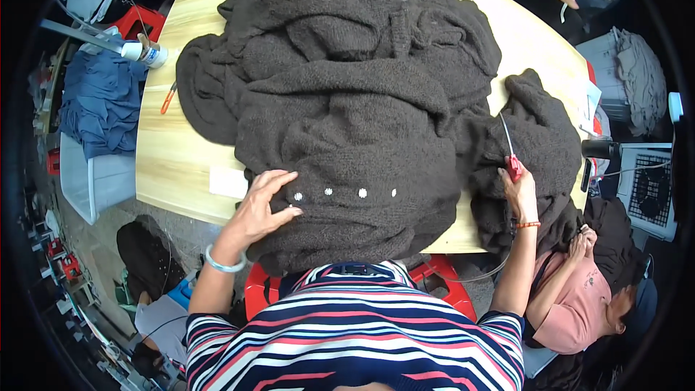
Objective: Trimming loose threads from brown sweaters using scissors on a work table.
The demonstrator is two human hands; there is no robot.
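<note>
A dark brown knit garment (355, 145) is spread across the table in front of me, with a row of several white, flower-like buttons (363, 193) near its close edge. My left hand (262, 206) rests on the knit beside the leftmost button, its thumb and fingers apart and nothing held. At the right, my right hand (520, 194) is closed round a pair of red-handled scissors (514, 166). Their thin blade points away from me over another bunched part of dark knit (539, 127). Whether that part belongs to the same garment I cannot tell.
More dark knitwear (311, 0) is heaped at the far side of the pale wooden table (181, 166). An orange-handled tool (169, 98) and a white bottle (145, 53) lie left. Blue fabric (105, 105) fills a bin. A person in pink (579, 297) sits close at right.
</note>
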